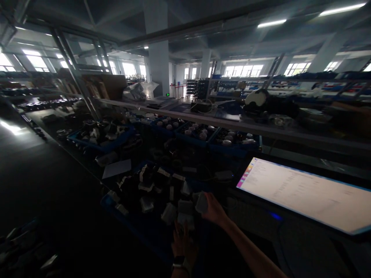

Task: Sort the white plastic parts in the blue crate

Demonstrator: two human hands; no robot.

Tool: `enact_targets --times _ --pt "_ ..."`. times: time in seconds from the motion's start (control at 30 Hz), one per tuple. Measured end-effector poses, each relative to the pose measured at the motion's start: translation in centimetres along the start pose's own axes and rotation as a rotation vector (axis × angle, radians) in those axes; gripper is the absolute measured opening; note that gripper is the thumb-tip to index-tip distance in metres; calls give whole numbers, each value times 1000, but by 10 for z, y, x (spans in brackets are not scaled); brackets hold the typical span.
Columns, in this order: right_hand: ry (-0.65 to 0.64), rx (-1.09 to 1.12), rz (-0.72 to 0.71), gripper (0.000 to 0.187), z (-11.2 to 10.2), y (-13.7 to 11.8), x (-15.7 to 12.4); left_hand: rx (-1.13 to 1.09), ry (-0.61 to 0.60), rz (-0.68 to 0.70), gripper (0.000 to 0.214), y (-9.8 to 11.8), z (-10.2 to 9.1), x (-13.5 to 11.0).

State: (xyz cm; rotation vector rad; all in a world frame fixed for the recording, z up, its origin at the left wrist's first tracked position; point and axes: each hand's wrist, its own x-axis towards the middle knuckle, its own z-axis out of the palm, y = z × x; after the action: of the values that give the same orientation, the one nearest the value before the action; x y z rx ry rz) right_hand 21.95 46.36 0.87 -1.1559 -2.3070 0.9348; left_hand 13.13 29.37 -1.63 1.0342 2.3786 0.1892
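The scene is dim. My right hand (213, 210) reaches over a blue tray (136, 227) full of several black and white parts and is closed round a small whitish part (201, 202). My left hand (182, 243), with a watch on its wrist, hovers lower down at the near edge of the same tray. Its fingers point up and look spread, close to a white part (185, 221). Whether they touch it I cannot make out.
A lit monitor (304, 195) lies tilted at the right. More blue trays (199, 135) of round parts stand on a shelf behind. A white sheet (116, 168) lies left of the tray. A dark belt surface (43, 185) runs along the left. Racks and windows fill the back.
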Motion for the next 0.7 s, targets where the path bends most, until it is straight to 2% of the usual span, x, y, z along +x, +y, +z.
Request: enact_targets --times 0.2,0.33,0.4,0.53,0.7 --pt "165 337 181 80 -7 12 -3 -12 14 -16 72 -5 8 13" --pt "222 526 320 82 -19 21 -1 -39 48 -20 72 -9 11 15" --pt "233 623 392 77 -22 21 0 -57 62 -38 75 -8 10 15" --pt "146 914 476 60 -21 9 4 -98 93 -78 71 -3 6 16" --pt "-43 1205 502 56 -11 -15 4 -152 135 -96 68 0 1 15"
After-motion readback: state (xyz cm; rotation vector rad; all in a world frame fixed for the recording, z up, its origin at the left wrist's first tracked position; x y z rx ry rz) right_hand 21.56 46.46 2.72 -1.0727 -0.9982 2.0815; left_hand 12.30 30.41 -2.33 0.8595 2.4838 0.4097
